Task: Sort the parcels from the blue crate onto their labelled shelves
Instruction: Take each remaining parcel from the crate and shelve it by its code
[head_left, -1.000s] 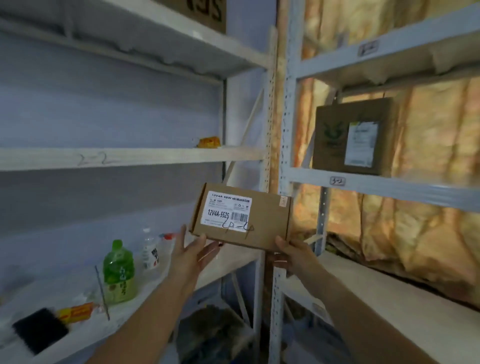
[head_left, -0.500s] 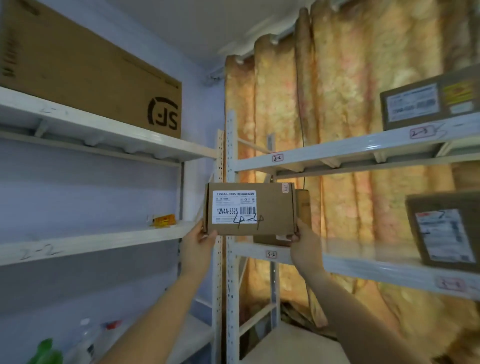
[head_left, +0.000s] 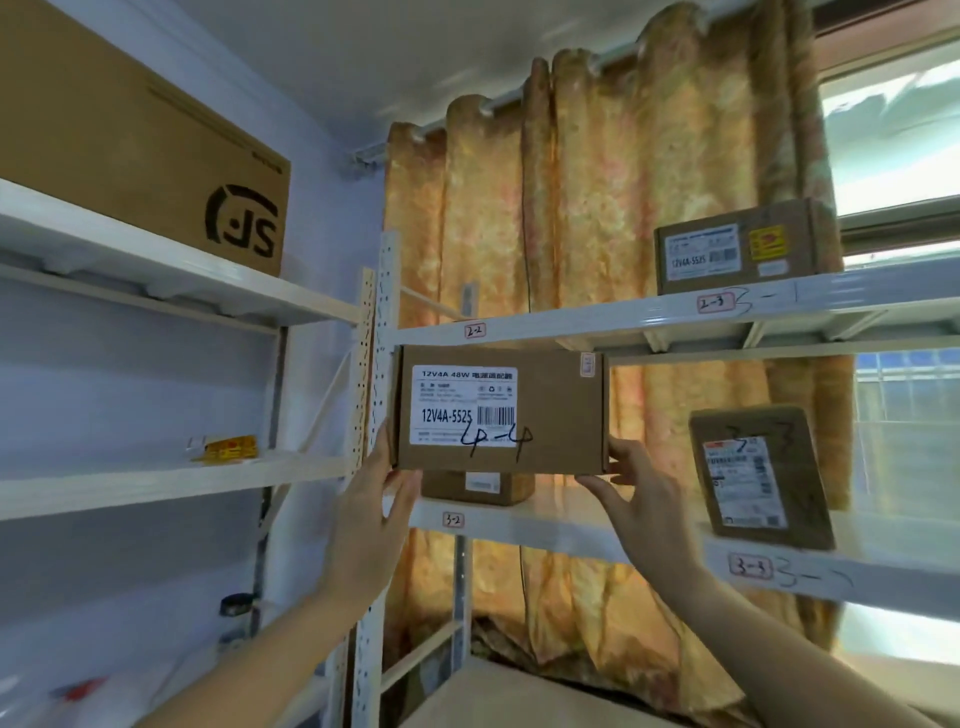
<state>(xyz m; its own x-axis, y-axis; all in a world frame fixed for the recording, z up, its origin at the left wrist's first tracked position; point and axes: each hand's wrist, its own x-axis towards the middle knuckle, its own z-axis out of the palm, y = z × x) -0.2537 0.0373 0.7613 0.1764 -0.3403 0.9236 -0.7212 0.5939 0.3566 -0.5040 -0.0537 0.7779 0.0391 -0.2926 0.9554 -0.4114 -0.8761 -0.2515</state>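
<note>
Left grip (head_left: 371, 501) and right grip (head_left: 641, 501), fingers curled, clasp the lower corners of a brown parcel (head_left: 553, 415) marked 4-4, held upright in the air. Just behind it, shelf 3-2 (head_left: 545, 526) carries a smaller box (head_left: 478, 488). Orange curtain (head_left: 587, 208) beyond.

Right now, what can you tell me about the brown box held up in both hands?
The parcel is a brown cardboard box, closed, held level and facing the camera. A white label reads 12V4A-5525 with a barcode; 4-4 is handwritten in black across its lower edge, and a sticker sits at the top right corner. The left hand grips its lower left corner, the right hand its lower right, in front of the shelf tagged 3-2.
</note>
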